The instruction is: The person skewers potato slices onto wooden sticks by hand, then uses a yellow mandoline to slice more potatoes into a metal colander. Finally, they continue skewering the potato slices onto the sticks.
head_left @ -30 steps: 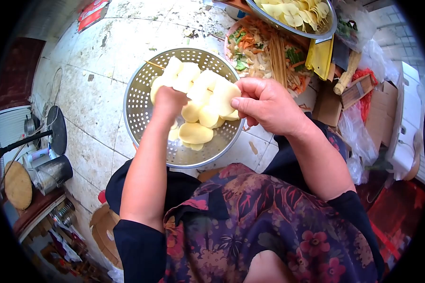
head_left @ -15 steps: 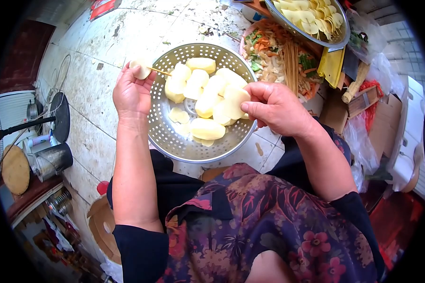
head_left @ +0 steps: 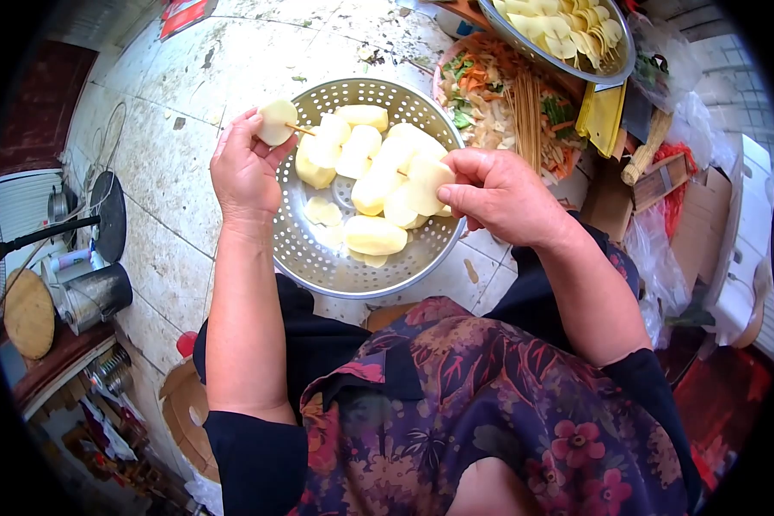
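Note:
My left hand [head_left: 248, 172] is closed, pinching a pale potato slice [head_left: 277, 123] at the left end of a thin wooden skewer [head_left: 300, 129]. Along that skewer, several more slices are threaded above the metal colander [head_left: 314, 273]. At its other end, my right hand [head_left: 507, 196] is closed with thumb and fingers on another round potato slice [head_left: 427, 184]. Beneath the skewer, whole peeled potatoes [head_left: 376, 234] lie in the colander. A few loose slices [head_left: 322, 211] rest on its perforated bottom.
Beyond the colander are a tray of vegetable scraps [head_left: 469, 90] and a bundle of skewers [head_left: 526, 120]. A bowl of sliced potatoes [head_left: 568, 34] stands at the upper right. A cardboard box [head_left: 185, 413] is by my left leg, and a dark pot [head_left: 101, 292] is at the left.
The slice in my left hand has moved a little right and turned its flat face more toward me; it now sits farther along the skewer. My right hand is nearly still.

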`<state>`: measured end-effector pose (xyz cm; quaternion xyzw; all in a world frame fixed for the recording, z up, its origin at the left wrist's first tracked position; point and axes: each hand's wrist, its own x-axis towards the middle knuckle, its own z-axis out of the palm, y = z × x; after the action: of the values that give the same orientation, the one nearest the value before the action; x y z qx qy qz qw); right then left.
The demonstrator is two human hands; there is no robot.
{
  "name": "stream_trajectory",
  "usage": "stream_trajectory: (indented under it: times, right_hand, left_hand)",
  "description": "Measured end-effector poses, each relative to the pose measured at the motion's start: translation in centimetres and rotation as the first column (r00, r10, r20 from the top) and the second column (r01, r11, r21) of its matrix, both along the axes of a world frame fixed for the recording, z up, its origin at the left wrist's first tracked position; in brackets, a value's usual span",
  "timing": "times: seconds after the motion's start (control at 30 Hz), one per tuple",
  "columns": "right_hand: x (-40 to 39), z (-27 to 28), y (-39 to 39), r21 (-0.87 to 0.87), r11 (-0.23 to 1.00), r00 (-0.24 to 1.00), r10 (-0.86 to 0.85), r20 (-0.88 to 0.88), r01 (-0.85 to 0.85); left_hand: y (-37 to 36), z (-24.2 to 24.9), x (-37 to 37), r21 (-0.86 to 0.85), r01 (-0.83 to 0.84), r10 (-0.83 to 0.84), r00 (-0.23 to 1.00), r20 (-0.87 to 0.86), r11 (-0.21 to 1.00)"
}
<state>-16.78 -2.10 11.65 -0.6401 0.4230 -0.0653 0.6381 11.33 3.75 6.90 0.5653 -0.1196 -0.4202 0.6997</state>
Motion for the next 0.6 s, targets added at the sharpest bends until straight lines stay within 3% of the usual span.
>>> stream_trajectory:
  times: [0.13, 0.2, 0.33, 0.5, 0.6]
  right_hand:
    - [-0.1, -0.2, 0.2, -0.033, 0.999, 1.0, 0.005, 0.009, -0.005]
    - [-0.1, 0.1, 0.2, 0.076, 0.997, 1.0, -0.006, 0.002, 0.006]
    - [0.0, -0.2, 0.3, 0.079, 0.997, 1.0, -0.025, -0.002, 0.025]
    - [0.1, -1.2, 0.5, -0.021, 1.0, 1.0, -0.006, 0.021, 0.006]
    - [0.0, -1.8, 0.6, -0.116, 0.993, 1.0, 0.005, 0.018, -0.003]
  left_hand:
    - [-0.2, -0.5, 0.4, 0.041, -0.038, 0.041, 0.996, -0.077, 0.998]
    - [-0.2, -0.8, 0.7, 0.043, -0.032, 0.037, 0.993, -0.114, 0.999]
    - [-0.2, -0.6, 0.5, 0.054, -0.054, 0.061, 0.986, -0.152, 0.997]
    - [0.2, 0.3, -0.6, 0.153, 0.203, -0.18, 0.972, -0.15, 0.967]
    - [0.2, 0.5, -1.1, 0.159, 0.198, -0.177, 0.974, -0.141, 0.967]
